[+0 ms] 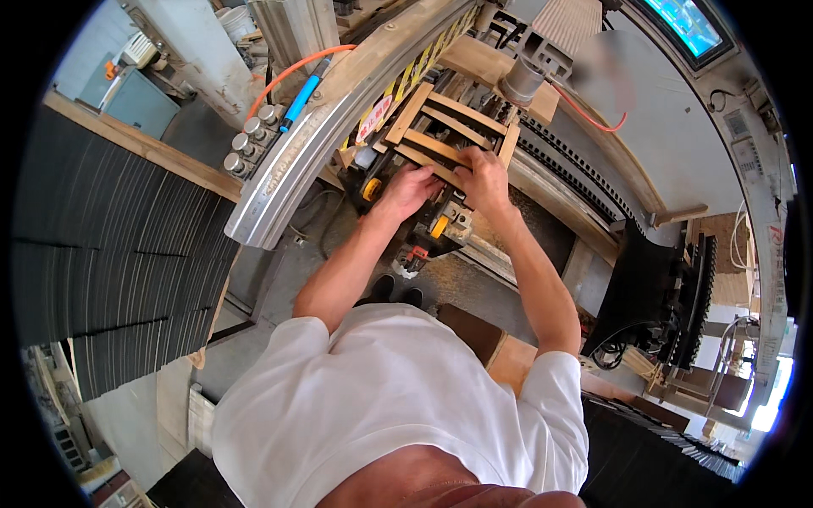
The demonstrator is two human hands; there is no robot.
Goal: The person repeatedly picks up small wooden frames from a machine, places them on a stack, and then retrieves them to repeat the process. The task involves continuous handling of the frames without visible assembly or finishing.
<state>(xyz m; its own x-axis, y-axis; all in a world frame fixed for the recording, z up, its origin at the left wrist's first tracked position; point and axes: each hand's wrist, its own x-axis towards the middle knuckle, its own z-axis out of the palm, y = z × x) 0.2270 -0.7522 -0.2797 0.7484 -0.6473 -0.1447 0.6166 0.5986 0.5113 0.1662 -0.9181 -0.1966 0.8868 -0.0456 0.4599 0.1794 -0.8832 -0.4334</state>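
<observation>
A light wooden slatted frame [410, 113], with several curved cross slats between two side rails, rests on the machine fixture in front of me. My left hand [410, 191] has its fingers curled at the near-left slat. The fingers of my right hand [485, 180] are bent down over the same near end, close to the right rail; the fingertips are partly hidden by the wood. Below the frame, two yellow knobs show on the fixture, one left knob [371, 189] beside my left wrist and one right knob [439, 226] between my forearms.
A metal machine beam [288, 173] arches along the left, carrying round silver knobs [254, 129] and a blue pen-like tube [305, 96]. Stacked dark strips [127, 245] stand at far left. A cylindrical clamp head [522, 82] hangs beyond the frame; a lit screen [683, 27] is upper right.
</observation>
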